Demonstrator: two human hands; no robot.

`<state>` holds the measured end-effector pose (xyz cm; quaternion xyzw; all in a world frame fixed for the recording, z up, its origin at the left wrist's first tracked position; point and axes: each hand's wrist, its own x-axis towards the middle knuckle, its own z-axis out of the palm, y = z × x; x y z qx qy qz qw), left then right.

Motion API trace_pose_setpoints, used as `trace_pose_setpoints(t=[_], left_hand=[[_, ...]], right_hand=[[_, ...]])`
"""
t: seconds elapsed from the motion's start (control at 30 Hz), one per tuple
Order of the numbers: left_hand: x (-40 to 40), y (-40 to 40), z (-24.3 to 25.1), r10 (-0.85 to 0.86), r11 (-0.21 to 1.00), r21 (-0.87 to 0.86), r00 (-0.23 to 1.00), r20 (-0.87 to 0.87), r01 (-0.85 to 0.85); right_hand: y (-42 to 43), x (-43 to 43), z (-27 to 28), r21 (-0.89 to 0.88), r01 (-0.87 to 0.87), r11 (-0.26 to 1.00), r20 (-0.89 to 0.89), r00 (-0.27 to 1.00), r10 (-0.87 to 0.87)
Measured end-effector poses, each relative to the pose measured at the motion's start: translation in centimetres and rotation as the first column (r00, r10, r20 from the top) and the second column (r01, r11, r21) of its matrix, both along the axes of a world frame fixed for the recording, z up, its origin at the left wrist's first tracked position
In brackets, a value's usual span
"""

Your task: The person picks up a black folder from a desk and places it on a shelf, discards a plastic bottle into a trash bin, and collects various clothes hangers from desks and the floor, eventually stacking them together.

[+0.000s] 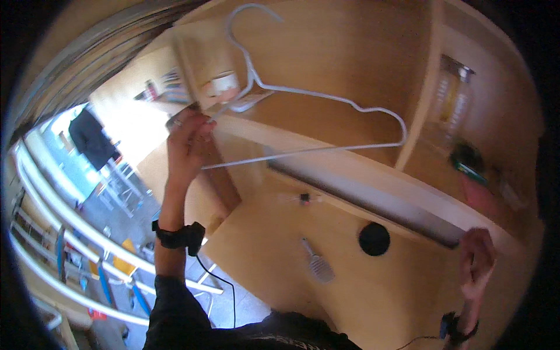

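A white clothes hanger (306, 151) is held up by its left end in my left hand (188, 142), its hook pointing to the top of the view. Its shoulder bar and lower bar stretch to the right in front of a wooden shelf unit. At the right, my right hand (477, 260) is raised near the shelf's front edge, its fingers curled; whether anything is between them is unclear. On the wooden desk top below lie a hairbrush (320, 266) and a round black object (374, 239). A small dark item (304, 199) sits further back.
A white mug (225, 82) stands on the shelf behind the hanger. The right compartment holds a clear bottle or jar (455, 100) and a dark green item (468, 162). White bed-frame rails (78, 240) curve along the left, with a dark garment (91, 138) hanging beyond.
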<state>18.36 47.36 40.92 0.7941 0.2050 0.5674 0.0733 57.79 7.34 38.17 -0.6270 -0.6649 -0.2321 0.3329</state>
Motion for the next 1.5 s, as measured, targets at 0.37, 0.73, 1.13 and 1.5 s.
trace_pose_setpoints(t=[0.37, 0.73, 1.13, 1.5], left_hand=[[-13.8, -21.9, -3.9, 0.520, 0.806, -0.112, 0.785, -0.335, -0.582], [-22.3, -44.7, -0.3, 0.761, 0.386, -0.132, 0.396, -0.514, -0.913], [-24.7, -43.9, -2.9, 0.302, 0.636, -0.290, 0.576, -0.760, -0.716], [-29.7, -36.9, -8.6, 0.070, 0.868, -0.285, 0.669, -0.740, -0.406]], right_hand=[[6.1, -0.4, -7.7, -0.132, -0.470, 0.873, -0.342, 0.848, 0.405], [14.0, -9.3, -10.0, -0.064, -0.852, 0.519, -0.461, 0.486, 0.742], [10.6, -28.9, -13.7, 0.154, -0.923, 0.352, -0.410, 0.264, 0.873], [3.3, -37.4, -13.0, 0.197, -0.910, 0.364, -0.842, 0.033, 0.538]])
